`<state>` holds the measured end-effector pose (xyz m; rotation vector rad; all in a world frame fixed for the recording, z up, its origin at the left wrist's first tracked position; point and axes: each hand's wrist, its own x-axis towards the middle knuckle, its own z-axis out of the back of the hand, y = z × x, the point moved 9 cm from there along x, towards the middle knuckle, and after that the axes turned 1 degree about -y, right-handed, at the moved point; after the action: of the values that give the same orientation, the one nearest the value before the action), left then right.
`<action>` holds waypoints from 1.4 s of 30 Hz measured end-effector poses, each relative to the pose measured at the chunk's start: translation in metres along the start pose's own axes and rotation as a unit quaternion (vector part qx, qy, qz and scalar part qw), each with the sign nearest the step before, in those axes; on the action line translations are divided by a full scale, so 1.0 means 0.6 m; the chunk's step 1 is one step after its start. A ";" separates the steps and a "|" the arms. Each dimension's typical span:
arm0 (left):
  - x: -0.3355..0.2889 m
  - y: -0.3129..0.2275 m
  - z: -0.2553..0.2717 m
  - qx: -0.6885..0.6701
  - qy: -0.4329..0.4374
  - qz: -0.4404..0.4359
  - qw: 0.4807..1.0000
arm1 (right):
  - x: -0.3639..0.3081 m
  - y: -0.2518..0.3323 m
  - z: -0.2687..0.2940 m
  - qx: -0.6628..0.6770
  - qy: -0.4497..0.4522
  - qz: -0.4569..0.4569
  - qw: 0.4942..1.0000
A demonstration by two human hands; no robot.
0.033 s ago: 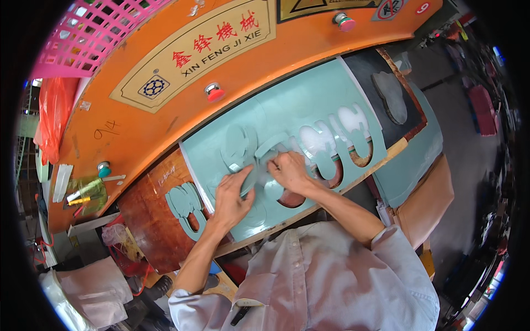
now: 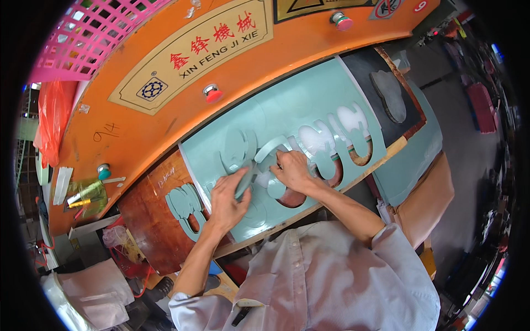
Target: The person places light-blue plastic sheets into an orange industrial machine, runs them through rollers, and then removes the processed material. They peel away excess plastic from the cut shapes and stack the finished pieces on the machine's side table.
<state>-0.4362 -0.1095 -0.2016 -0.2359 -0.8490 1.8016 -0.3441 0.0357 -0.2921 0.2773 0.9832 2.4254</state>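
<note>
A pale green sheet [image 2: 298, 88] lies over the worktable, with several shapes cut out of it. My left hand [image 2: 227, 199] is closed on a thin pale green cut piece [image 2: 243, 186], held tilted between thumb and fingers. Just right of it, my right hand [image 2: 292, 170] has its fingers curled together over the sheet; what they hold, if anything, is hidden. A curved green strip [image 2: 269, 148] lies beyond my right fingertips. Past my left hand are loose sole-shaped pieces [image 2: 234, 144]. Brown U-shaped areas [image 2: 333, 174] show through cutouts at the near edge.
An orange machine beam [image 2: 165, 129] with red push buttons [image 2: 212, 94] spans the far side. Stacked green pieces [image 2: 185, 204] lie on a brown board [image 2: 149, 220] at left. A grey sole-shaped piece [image 2: 389, 96] rests on a dark panel at right. A pink basket [image 2: 91, 38] stands upper left.
My left hand has shifted slightly left and nearer with the green piece, which is turned more edge-on. My right hand has moved a little to the right, widening the gap between them.
</note>
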 end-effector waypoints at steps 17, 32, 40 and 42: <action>0.076 -0.002 0.268 -0.233 -0.061 0.232 0.942 | -0.120 0.070 0.110 0.103 -0.118 0.060 0.986; -0.146 0.000 -0.022 0.101 0.115 0.035 0.988 | -0.140 0.024 -0.127 0.395 0.455 -0.044 0.797; -0.180 -0.011 -0.054 0.014 0.121 0.080 0.989 | -0.135 0.043 -0.148 0.466 0.443 -0.091 0.760; -0.180 -0.004 -0.061 -0.026 0.134 0.127 0.982 | -0.137 0.039 -0.144 0.474 0.425 -0.118 0.762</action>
<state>-0.3717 -0.1889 -0.2518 -0.6304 -0.6972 1.9282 -0.3144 -0.0726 -0.3378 -0.6646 2.4227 1.5472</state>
